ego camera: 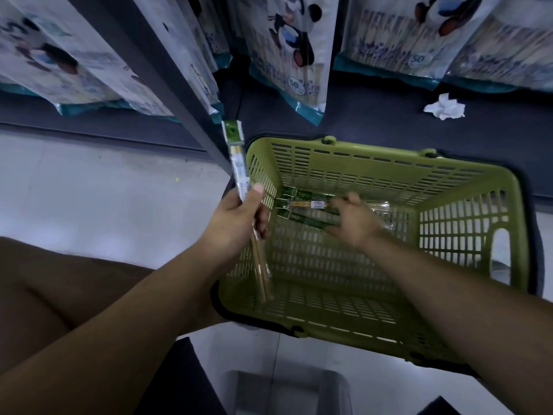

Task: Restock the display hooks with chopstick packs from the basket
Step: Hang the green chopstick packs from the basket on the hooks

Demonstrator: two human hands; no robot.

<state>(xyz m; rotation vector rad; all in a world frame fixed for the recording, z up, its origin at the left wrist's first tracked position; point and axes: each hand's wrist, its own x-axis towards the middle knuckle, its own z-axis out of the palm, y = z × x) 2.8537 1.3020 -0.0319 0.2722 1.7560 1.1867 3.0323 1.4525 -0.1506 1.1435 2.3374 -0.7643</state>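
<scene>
1. The left hand (236, 220) pinches one chopstick pack (238, 163) between thumb and fingers, beside the green basket (449, 187).
2. The right hand (356, 220) is down on the other packs (302, 202) at the basket's bottom. It is too blurry to tell what its fingers are doing.

Chopstick packs (308, 209) in basket (466, 235)

The basket (374, 158) is open-topped; a shelf post (167, 85) crowds its left corner.

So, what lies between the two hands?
Head view: the basket wall and green ends of loose packs, between the left hand, gripping one pack, and right hand.
</scene>
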